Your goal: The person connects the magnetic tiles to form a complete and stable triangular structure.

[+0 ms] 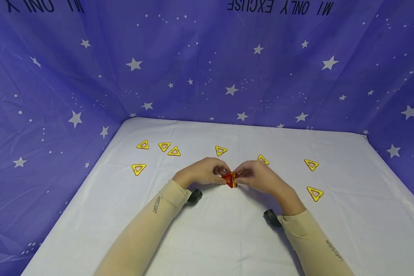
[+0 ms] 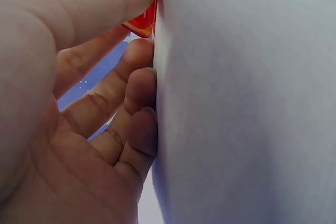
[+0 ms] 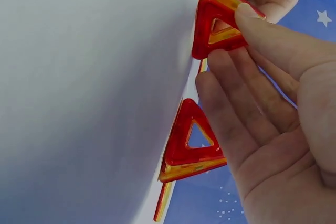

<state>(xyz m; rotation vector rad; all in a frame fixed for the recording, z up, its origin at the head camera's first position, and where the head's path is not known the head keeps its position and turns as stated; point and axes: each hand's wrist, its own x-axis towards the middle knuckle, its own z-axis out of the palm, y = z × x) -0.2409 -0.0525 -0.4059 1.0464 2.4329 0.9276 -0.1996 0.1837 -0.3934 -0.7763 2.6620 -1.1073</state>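
At the middle of the table, red and yellow triangular tiles (image 1: 229, 179) sit between the two hands. My left hand (image 1: 206, 171) comes in from the left and pinches a red triangular tile (image 2: 143, 23) between thumb and fingers. From the right, my right hand (image 1: 260, 176) pinches the same small group of tiles (image 3: 210, 27) with its thumb and fingertips. The right hand's other fingers extend below the tiles in the right wrist view. Another red triangular piece with a yellow edge (image 3: 181, 153) appears beside those fingers. How the held tiles join is partly hidden.
Yellow triangular tiles lie spread on the white cloth (image 1: 207, 237). Several are at the left, including one tile (image 1: 138, 169); one (image 1: 220, 150) lies behind the hands. Another (image 1: 263, 159) is partly covered by the right hand. Two (image 1: 311, 165) lie right. Purple star-patterned curtains (image 1: 207, 69) border the table.
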